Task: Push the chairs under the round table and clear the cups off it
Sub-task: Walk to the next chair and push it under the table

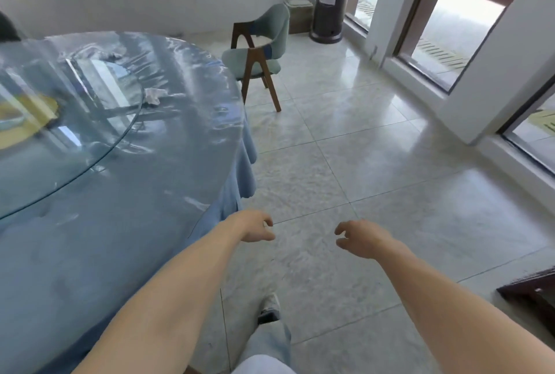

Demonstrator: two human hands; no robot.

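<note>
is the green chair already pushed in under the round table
No, the green chair stands on the tiled floor beside the round table, its seat out from under the top.

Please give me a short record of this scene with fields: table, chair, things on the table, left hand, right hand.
table: round table with blue cloth under clear plastic, glass turntable on top
chair: green chair beside the table's far edge, not pushed under
things on table: crumpled tissue; no cup clearly visible
left hand: empty, fingers loosely curled, over the floor
right hand: empty, fingers loosely curled, over the floor
</note>
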